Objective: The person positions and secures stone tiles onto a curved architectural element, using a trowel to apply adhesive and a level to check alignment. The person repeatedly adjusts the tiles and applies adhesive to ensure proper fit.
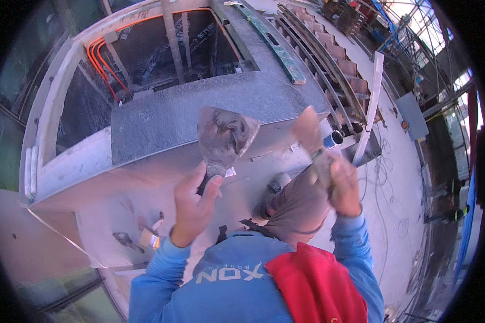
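My left hand (194, 203) is closed round the dark handle of a wide putty knife (210, 145), held blade up. A lump of grey paste (233, 129) clings to its blade. In my right hand (344, 185) is a second putty knife (307, 132), its blade raised and smeared by motion. The two blades are apart. Both tools are held in front of a counter-like ledge with a grey stone slab (199, 102) on top. The front face of the ledge (161, 172) drops away below the slab.
A green spirit level (280, 54) lies on the slab. Behind it is a rectangular opening (151, 54) with orange conduits (98, 59). Long metal lengths (328, 59) lie at the right, near a blue-and-white can (333, 140). Cables (382, 167) trail on the floor. Another trowel-like tool (125, 239) lies at lower left.
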Motion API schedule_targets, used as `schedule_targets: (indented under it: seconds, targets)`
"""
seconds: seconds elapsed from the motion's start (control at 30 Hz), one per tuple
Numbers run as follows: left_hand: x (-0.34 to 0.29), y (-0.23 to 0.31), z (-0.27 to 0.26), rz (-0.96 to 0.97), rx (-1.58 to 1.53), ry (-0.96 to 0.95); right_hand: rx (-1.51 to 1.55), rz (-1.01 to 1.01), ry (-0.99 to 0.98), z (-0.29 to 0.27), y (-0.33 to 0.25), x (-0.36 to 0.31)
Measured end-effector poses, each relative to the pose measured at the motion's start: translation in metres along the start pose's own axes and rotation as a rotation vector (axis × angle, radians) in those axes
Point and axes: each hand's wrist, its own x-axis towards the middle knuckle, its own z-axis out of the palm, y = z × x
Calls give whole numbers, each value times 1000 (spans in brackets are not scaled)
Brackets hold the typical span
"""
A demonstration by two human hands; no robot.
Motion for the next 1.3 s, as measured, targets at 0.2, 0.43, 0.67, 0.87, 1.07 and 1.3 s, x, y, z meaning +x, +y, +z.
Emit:
schedule_targets:
  seconds: [0.2,0.43,0.67,0.87,1.07,1.3]
  targets:
    - [-5,-7,34,193,164,90,551,250,86,90,19,-51]
    - [-22,-10,34,538,432,-15,389,229,22,68,13,-21]
    - [-23,-10,14,285,410,-65,-760,-538,-60,37,-6,4]
    - [-23,-8,6,172,360,-134,-860,-491,-118,50,-9,-7]
    - [-25,-12,5,215,425,-146,-883,-436,-188,49,-13,1]
    - [-26,-11,0,189,502,-160,-845,-477,-184,49,-18,14]
